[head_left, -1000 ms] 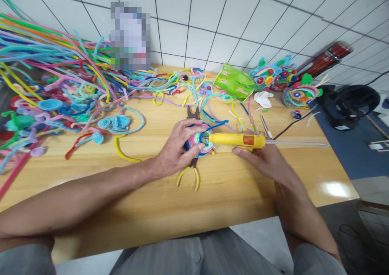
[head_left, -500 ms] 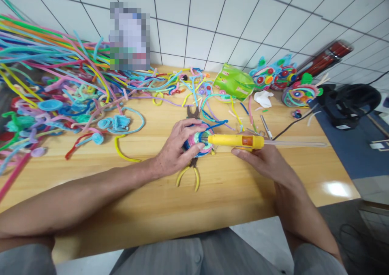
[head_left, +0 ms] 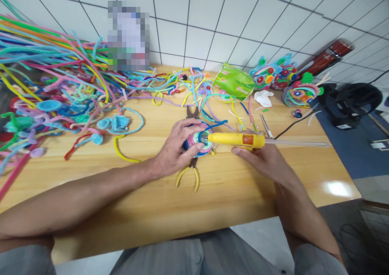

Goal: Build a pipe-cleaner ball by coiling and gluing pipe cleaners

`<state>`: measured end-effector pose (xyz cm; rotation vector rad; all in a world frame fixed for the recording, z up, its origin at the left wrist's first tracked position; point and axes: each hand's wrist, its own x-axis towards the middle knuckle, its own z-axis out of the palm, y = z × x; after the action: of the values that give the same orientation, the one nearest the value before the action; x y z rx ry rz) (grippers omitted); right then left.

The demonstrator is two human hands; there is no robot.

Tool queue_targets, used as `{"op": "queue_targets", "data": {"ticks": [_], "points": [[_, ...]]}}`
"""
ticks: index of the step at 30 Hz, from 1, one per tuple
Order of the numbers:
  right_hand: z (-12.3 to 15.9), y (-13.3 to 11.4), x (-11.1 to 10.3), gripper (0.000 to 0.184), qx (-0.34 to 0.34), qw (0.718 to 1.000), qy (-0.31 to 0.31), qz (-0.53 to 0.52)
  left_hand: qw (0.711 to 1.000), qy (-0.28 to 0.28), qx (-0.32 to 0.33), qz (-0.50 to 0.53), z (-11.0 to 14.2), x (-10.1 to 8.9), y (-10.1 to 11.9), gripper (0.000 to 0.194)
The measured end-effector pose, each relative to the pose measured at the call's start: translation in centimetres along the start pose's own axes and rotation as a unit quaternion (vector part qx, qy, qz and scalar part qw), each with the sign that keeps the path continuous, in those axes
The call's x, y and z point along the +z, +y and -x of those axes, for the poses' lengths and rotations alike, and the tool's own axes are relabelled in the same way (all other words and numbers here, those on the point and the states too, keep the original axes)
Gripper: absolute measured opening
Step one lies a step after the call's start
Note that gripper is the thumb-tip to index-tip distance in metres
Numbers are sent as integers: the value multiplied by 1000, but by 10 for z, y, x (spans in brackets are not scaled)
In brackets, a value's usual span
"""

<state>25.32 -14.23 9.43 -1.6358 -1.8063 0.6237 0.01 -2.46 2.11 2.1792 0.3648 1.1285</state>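
Note:
My left hand (head_left: 179, 147) is closed round the left side of a round coil of pipe cleaners (head_left: 207, 148), with pink, pale green and blue rings. A loose blue pipe cleaner end (head_left: 219, 124) sticks out from it to the upper right. My right hand (head_left: 261, 157) grips a yellow hot glue gun (head_left: 225, 139), a clear glue stick (head_left: 298, 143) jutting from its back. The gun's nozzle meets the middle of the coil; whether glue comes out is too small to tell. Beneath the coil lie yellow-handled pliers (head_left: 197, 180), their middle hidden.
Many loose pipe cleaners (head_left: 60, 52) are heaped along the left and back. A green packet (head_left: 233, 82), white tissue (head_left: 263, 98), a pen (head_left: 266, 126) and decorated pipe cleaner figures (head_left: 299, 94) lie at the back right. A black cord (head_left: 291, 125) runs behind my right hand.
Almost nothing differs. Both hands, the glue gun and the coil keep their places, apart from a very slight shift of the view.

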Motion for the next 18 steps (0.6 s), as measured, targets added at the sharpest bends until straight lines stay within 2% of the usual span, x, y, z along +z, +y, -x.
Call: {"op": "queue_targets", "data": {"ticks": [11, 18], "points": [[-1, 3, 3, 12, -51, 998, 19, 10, 1000, 5, 5, 0, 0, 0, 0, 42], [0, -2, 0, 11, -44, 999, 1, 0, 1000, 2, 4, 4, 0, 0, 0, 43]]}}
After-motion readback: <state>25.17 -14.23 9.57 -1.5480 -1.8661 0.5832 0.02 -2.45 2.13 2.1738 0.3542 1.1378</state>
